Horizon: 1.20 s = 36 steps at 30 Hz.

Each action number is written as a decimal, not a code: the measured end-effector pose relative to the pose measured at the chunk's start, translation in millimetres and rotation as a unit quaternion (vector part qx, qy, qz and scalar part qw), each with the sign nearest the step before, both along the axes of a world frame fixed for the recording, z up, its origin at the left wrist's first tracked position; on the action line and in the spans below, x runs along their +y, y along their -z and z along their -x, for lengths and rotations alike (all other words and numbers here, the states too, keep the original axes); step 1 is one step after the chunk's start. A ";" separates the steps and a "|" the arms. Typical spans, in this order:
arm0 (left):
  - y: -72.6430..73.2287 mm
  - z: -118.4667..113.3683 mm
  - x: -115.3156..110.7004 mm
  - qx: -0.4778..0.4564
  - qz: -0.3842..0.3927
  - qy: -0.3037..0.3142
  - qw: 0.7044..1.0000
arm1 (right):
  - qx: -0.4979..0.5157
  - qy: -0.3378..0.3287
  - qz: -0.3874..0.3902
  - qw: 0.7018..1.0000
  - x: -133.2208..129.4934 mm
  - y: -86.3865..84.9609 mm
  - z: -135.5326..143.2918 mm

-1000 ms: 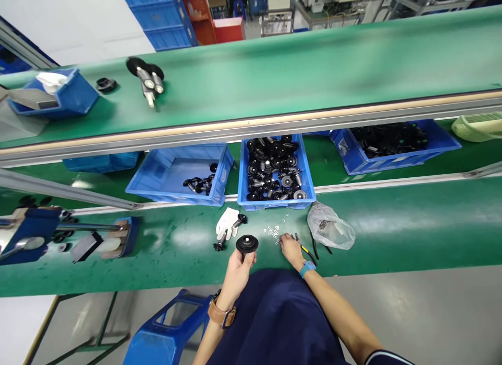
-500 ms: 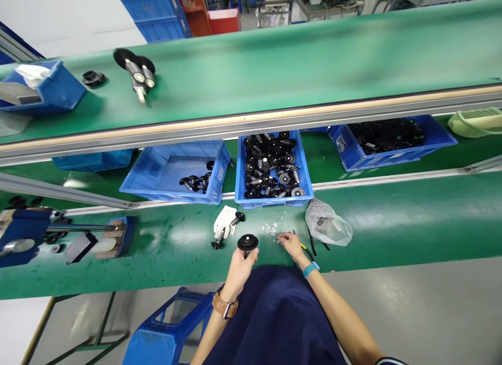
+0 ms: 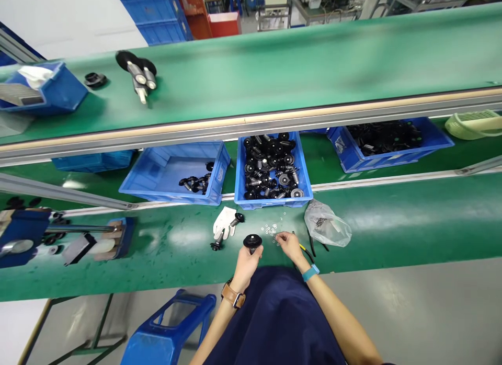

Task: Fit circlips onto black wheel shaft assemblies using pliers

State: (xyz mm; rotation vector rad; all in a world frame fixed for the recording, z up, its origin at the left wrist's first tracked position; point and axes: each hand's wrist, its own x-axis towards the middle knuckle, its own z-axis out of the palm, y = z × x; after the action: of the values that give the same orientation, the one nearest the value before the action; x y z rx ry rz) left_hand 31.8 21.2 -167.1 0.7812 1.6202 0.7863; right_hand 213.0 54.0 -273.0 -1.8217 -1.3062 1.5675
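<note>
My left hand (image 3: 248,264) is wrapped round the shaft of a black part with a round disc top (image 3: 252,241), held upright above the bench. At the right edge of a scatter of small white rings (image 3: 269,229), my right hand (image 3: 288,244) has thumb and fingers pinched together. Whatever is between those fingertips is too small to make out. Pliers with a yellow-and-black handle (image 3: 306,251) lie partly hidden beside the right hand. A white glove (image 3: 224,222) lies left of the rings, with two more black disc-topped parts (image 3: 238,218) on and beside it.
A blue bin (image 3: 239,202) full of black parts stands behind the rings. Left of it is another blue bin (image 3: 157,171) with several parts. A clear plastic bag (image 3: 337,230) lies to the right. A clamp-like fixture (image 3: 84,228) sits far left; a raised green shelf (image 3: 314,67) spans the back.
My left hand has moved slightly right with the black part, nearer my right hand. The right hand has shifted slightly left and remains pinched by the rings.
</note>
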 end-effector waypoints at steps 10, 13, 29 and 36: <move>9.4 -9.5 8.8 0.014 -0.021 -0.007 1.000 | 0.092 -0.019 -0.004 0.996 -1.2 -34.2 11.9; 10.8 -13.0 15.8 0.018 -0.039 -0.011 0.999 | 0.106 -0.023 -0.022 0.994 -0.5 -48.4 15.1; 20.9 -7.2 23.3 -0.001 -0.029 -0.027 0.999 | 0.095 -0.035 -0.058 0.993 1.9 -66.7 16.7; 23.1 -8.1 24.1 -0.014 -0.018 -0.041 0.999 | 0.110 -0.045 -0.089 0.989 -1.3 -66.6 18.8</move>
State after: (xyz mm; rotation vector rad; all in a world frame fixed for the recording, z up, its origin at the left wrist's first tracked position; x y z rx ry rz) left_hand 39.9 45.3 -190.2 0.7294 1.6262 0.8829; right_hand 194.2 52.7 -206.4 -1.4571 -1.3914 1.5914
